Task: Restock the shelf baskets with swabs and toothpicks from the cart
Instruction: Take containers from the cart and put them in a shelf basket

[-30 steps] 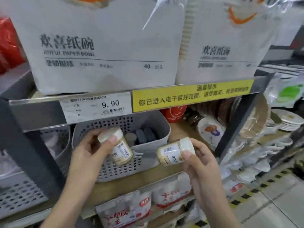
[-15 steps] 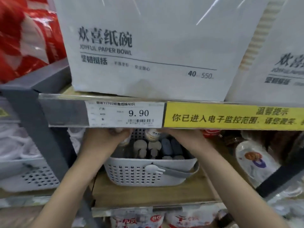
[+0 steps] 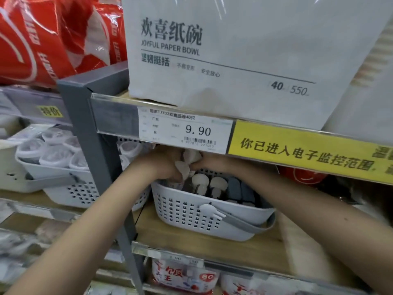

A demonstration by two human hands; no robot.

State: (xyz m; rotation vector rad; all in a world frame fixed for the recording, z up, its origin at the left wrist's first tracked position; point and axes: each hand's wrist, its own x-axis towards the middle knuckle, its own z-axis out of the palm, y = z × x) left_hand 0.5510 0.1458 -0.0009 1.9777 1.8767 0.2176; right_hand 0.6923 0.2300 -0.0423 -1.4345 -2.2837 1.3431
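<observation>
A grey perforated basket (image 3: 191, 218) stands on the wooden shelf, with several white-capped and dark-capped jars (image 3: 218, 184) upright inside. Both hands reach in over its back half, just under the upper shelf's label rail. My left hand (image 3: 164, 166) grips a white-lidded toothpick jar (image 3: 182, 169), tilted above the basket's left end. My right hand (image 3: 210, 163) holds a second white-lidded jar (image 3: 193, 156) right beside it, and the two jars touch. The rail hides the fingers' upper parts.
The upper shelf's label rail (image 3: 185, 133) hangs low over the basket, under big paper bowl packs (image 3: 212, 60). A grey upright post (image 3: 89, 145) stands left of it. Another basket (image 3: 70, 188) with white tubs sits further left. Packaged goods (image 3: 185, 277) fill the shelf below.
Both hands have gone from in front of the basket to over its back part under the rail, each carrying its jar. The view has moved closer and to the left.
</observation>
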